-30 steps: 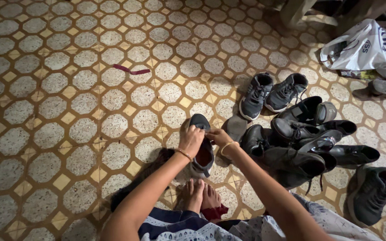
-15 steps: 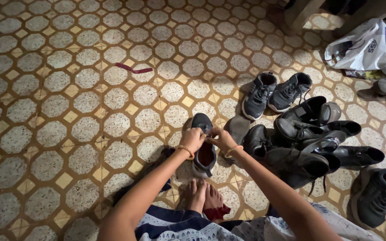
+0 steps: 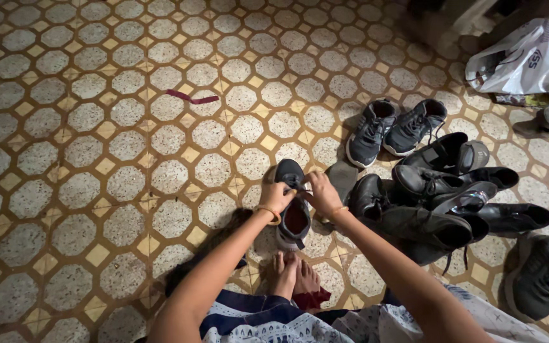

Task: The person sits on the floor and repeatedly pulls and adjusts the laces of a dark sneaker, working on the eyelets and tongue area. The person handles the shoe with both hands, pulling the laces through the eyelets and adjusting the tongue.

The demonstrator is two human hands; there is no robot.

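Shoes spread over a tiled floor, one of them held between two hands near the middle.

The held shoe (image 3: 292,203) stands on the floor (image 3: 96,190) at centre, toe pointing far, with the left hand (image 3: 277,197) on its left side and the right hand (image 3: 323,192) on its right. Bare feet (image 3: 292,274) lie just near of it. A loose insole (image 3: 341,180) lies just right of the right hand. Farther right, a heap of shoes (image 3: 443,197) is piled together; a pair of sneakers (image 3: 394,127) sits beyond it. A single shoe (image 3: 541,273) lies at the near right. A bag (image 3: 528,60) rests at the far right corner. A strip (image 3: 192,98) lies far left of the held shoe, well apart.
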